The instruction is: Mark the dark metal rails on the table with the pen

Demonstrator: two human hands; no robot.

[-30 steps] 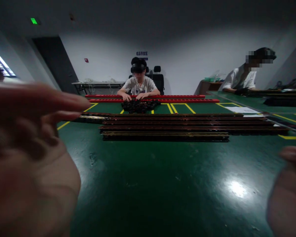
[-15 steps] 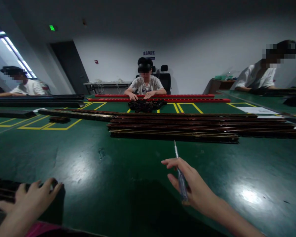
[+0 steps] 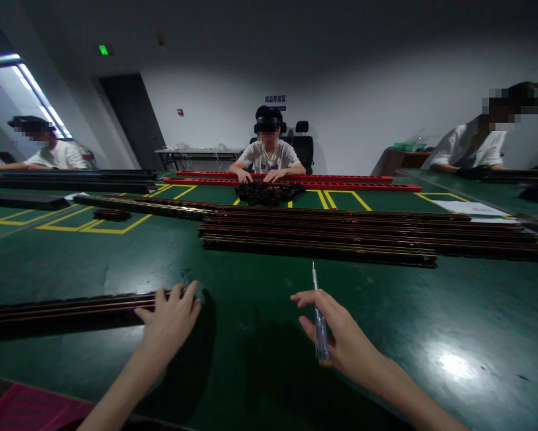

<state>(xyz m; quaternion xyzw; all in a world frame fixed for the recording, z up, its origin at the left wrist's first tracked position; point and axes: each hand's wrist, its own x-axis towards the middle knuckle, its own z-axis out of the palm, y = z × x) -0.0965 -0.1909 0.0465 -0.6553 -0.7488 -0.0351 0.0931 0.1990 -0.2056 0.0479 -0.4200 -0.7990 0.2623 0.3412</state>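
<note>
My left hand (image 3: pixel 172 317) is over the right end of a long dark rail (image 3: pixel 71 312) with copper-coloured lines along it. The thumb lies on the near side and the fingers reach over the end, gripping it; the rail's left end runs out of view. In my right hand (image 3: pixel 340 329) is a slim screwdriver (image 3: pixel 320 332) with a clear handle, its tip pointing away from me. Index finger and thumb sit loosely about it, above the green table (image 3: pixel 260 299). Beyond the tip lies a stack of similar dark rails (image 3: pixel 322 242).
Across the table a person (image 3: pixel 269 155) has both hands at a dark heap of small parts (image 3: pixel 269 193), beside red rails (image 3: pixel 362 184). Other people sit at left (image 3: pixel 57 152) and right (image 3: pixel 468 146). White papers (image 3: pixel 470 208) lie at the right; yellow tape marks the tabletop.
My left hand has moved right and away from me, and the dark rail has slid along with it. The right hand still holds the screwdriver, nearly in place.
</note>
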